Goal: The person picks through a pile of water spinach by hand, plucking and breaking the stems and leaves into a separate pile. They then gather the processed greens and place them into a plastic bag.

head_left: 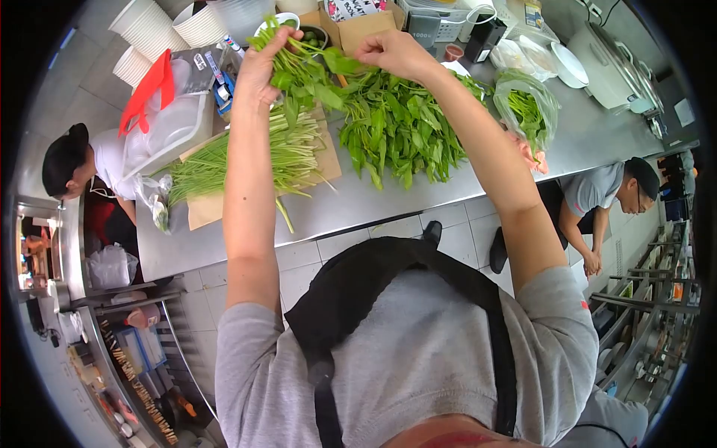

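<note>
My left hand (261,71) is closed around a bunch of leafy greens (306,78), raised above the steel table. To its right, my right hand (388,54) has its fingers pinched together at the tips of the same greens; what lies between them is too small to make out. Below my hands a large heap of leafy greens (403,127) rests on the table. Long green stalks (254,157) lie on brown cardboard (205,211) to the left, partly behind my left forearm.
A plastic tub (187,127) of clear containers and stacked white bowls (146,28) stand at the left. A bag of greens (526,108) lies right on the steel table (336,209). Other people stand at the left (104,160) and right (597,198).
</note>
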Tool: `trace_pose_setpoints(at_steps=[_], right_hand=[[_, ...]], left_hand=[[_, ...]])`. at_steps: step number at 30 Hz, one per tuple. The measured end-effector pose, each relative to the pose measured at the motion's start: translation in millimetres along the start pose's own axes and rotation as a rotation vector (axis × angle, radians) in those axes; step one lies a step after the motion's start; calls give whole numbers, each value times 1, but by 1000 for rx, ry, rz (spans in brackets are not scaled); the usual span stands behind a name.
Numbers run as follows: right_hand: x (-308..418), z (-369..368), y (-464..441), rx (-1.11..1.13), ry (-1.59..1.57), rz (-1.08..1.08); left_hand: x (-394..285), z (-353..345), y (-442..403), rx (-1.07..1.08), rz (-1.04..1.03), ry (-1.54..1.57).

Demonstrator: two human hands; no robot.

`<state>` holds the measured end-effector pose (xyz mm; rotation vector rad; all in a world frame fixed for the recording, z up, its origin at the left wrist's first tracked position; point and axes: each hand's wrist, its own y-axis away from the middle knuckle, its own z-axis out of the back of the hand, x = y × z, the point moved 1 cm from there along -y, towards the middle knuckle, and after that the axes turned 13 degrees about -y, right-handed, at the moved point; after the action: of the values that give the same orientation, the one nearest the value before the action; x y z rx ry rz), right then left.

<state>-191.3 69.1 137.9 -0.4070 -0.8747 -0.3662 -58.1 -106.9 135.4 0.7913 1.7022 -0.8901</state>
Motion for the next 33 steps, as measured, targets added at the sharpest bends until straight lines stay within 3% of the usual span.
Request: trace_pose_setpoints(at_steps=[3, 9, 15, 20, 24, 26, 29, 31, 33], right_hand=[[-17, -8, 1, 147, 123, -60], [-30, -53, 8, 272, 281, -2], [-42, -110, 7, 69, 518, -335], [-44, -83, 11, 55, 583, -438], [-56, -51, -9, 70, 399, -287], [-63, -44, -15, 5, 87, -256], [-60, -65, -14, 144, 364, -220], [-69, -87, -2, 103, 458, -378], [-60, -95, 9, 51, 546, -348]], left_hand=[[-4, 9, 2, 55, -28, 135], [-1, 12, 3, 39, 13, 116], [0, -12, 14, 59, -2, 22], [3, 6, 27, 2, 49, -8], [9, 24, 38, -17, 106, 32], [13, 23, 39, 0, 134, 39], [15, 5, 35, 61, 190, 52], [15, -9, 33, 134, 191, 41], [11, -20, 37, 171, 173, 16]])
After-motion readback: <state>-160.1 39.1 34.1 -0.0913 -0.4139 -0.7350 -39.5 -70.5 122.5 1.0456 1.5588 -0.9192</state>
